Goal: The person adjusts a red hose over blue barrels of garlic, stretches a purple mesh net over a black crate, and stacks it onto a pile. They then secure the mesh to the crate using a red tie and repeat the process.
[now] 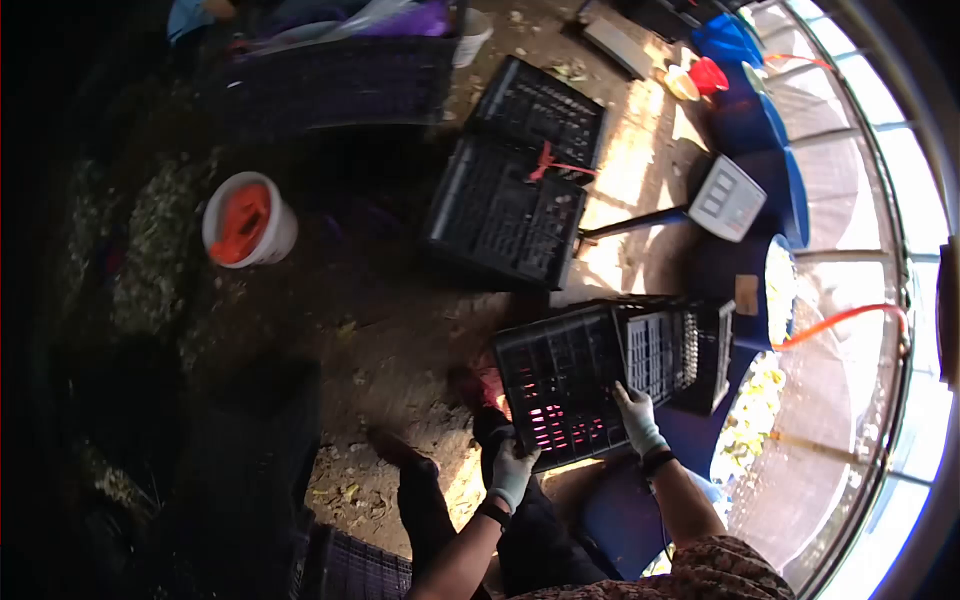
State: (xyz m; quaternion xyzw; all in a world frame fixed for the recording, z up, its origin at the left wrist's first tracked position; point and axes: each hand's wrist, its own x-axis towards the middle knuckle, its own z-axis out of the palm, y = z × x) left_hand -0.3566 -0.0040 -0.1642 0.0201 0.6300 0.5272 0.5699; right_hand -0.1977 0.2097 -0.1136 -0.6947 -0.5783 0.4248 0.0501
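A black slatted plastic crate (pixel 560 375) is held tilted in front of the person's legs, with pink showing through its slots. My left hand (pixel 513 472), in a pale glove, is closed on the crate's near left corner. My right hand (pixel 638 415), gloved as well, grips the crate's right edge. Right behind the held crate stands another black crate (pixel 710 350). The fingertips of both hands are partly hidden by the crate's rim.
More black crates (pixel 500 210) with a red tie stand ahead, beside a scale display (pixel 728 198) on a post. A white bucket (pixel 285 235) holds something orange. Blue barrels (pixel 775 190) line the right side. Crates (pixel 360 565) lie at the lower left.
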